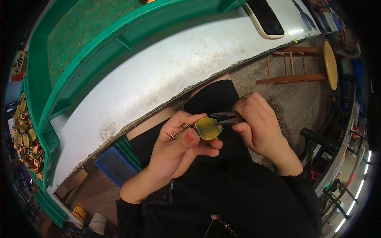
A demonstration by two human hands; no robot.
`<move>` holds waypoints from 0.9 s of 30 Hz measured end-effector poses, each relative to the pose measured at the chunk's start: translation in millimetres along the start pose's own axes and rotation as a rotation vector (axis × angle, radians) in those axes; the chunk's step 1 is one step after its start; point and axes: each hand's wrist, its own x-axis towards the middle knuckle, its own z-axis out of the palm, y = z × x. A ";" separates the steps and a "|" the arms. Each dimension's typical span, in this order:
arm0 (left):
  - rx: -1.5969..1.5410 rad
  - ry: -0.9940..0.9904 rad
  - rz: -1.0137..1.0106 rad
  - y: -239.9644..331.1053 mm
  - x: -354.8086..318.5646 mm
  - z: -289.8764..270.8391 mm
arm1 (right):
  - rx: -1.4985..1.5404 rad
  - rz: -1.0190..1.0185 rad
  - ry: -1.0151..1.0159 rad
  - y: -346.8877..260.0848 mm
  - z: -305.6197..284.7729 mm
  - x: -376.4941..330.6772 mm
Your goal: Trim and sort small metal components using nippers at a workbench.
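My left hand (178,146) has the small yellow-taped coil (208,128) pinched tight between thumb and fingertips, held up over my lap, just below the edge of the white bench (158,75). My right hand (258,123) is wrapped closed around the dark cutters (227,117), their tips right at the coil's upper right edge. Whether the blades are already on a lead I can't quite tell; it's too small from up here.

To do this well, I want the coil steady, thumb clear of the blades, and the tips square to whatever they bite, close to the body without nicking the tape.

Around me: a green plastic tray (79,51) sits on the bench, a heap of similar yellow and copper coils (25,139) lies far left, and a phone (266,18) rests at the top edge. A wooden stool (305,63) stands to my right, a blue crate (113,164) under the bench. Nothing crowds my hands; only the bench edge sits close above them.
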 end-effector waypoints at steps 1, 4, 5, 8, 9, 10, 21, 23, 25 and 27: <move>-0.003 0.002 -0.008 0.5 -0.1 0.9 | -0.004 -0.003 -0.003 -0.4 0.0 0.7; -0.018 -0.004 -0.030 1.5 0.7 2.9 | -0.012 -0.023 -0.012 -0.1 -0.7 2.6; -0.025 -0.007 -0.040 1.7 0.9 3.3 | -0.015 -0.034 -0.015 0.1 -0.7 3.3; -0.029 -0.017 -0.053 1.4 1.7 2.3 | -0.022 -0.057 -0.017 0.1 0.5 4.5; -0.026 -0.025 -0.055 1.0 2.2 1.5 | -0.027 -0.069 -0.015 0.0 1.2 4.8; -0.024 -0.032 -0.058 0.7 2.5 0.8 | -0.031 -0.081 -0.012 0.0 1.9 5.0; 0.000 -0.083 -0.104 0.7 1.8 -2.1 | -0.082 -0.181 -0.039 0.9 -2.0 5.0; -0.010 -0.051 -0.111 1.3 1.8 0.3 | -0.095 -0.173 -0.041 0.8 -2.5 5.0; -0.029 0.018 -0.117 2.4 1.5 3.8 | -0.115 -0.165 -0.046 0.7 -2.2 5.6; -0.037 0.055 -0.117 2.3 1.7 4.6 | -0.122 -0.163 -0.048 0.9 -1.3 5.4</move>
